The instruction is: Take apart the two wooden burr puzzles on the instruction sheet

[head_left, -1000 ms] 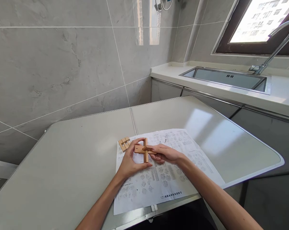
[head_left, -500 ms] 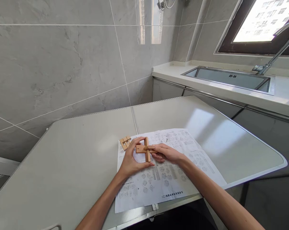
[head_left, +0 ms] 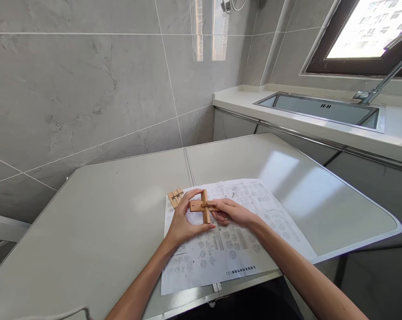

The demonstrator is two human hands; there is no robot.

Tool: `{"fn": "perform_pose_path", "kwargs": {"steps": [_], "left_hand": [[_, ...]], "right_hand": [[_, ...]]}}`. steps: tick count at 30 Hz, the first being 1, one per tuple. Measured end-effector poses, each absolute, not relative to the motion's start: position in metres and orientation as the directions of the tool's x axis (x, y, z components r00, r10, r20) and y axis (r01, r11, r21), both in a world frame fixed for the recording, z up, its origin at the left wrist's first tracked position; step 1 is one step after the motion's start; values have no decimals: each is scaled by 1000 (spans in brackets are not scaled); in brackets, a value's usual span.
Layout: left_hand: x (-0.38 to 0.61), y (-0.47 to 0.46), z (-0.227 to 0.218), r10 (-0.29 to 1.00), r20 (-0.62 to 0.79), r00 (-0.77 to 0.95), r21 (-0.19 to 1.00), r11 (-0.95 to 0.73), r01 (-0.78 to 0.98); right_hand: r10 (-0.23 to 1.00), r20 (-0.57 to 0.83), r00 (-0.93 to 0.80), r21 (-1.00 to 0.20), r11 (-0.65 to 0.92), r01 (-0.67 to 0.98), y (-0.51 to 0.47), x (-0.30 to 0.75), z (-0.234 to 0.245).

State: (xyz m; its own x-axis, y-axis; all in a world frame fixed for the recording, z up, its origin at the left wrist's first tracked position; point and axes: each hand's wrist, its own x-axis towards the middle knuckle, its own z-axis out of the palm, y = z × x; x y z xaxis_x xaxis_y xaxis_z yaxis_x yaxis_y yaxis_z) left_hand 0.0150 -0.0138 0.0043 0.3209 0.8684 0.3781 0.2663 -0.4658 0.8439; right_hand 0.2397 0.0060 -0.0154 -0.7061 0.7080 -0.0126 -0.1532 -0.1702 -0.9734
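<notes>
Several wooden puzzle pieces (head_left: 197, 206) are joined crosswise and held up over the printed sheet (head_left: 251, 249). My left hand (head_left: 183, 222) grips the upright bar at its two ends, thumb below and fingers above. From the right, my right hand (head_left: 232, 212) pinches the end of the pieces that run sideways; its fingertips partly hide them. Just beyond my left fingers, a flat group of wooden pieces with notches (head_left: 175, 197) lies at the sheet's upper left corner, partly covered by that hand.
The sheet, full of small diagrams, lies on a pale folding table (head_left: 121, 231) with a seam across it. Grey tiled wall (head_left: 87, 89) rises behind. A counter with a sink (head_left: 317, 109) and a faucet (head_left: 381, 84) stands to the right.
Both hands keep their hold on the wooden pieces, nearly still. The whole view has shifted very slightly.
</notes>
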Motion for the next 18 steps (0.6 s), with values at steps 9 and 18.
{"fn": "perform_pose_path", "kwargs": {"steps": [9, 18], "left_hand": [[20, -15, 5, 855, 462, 235, 713, -515, 475], [23, -17, 6, 866, 417, 277, 703, -501, 505]], "right_hand": [[885, 322, -336, -942, 334, -24, 8, 240, -8], [888, 343, -306, -936, 350, -33, 10, 239, -9]]}}
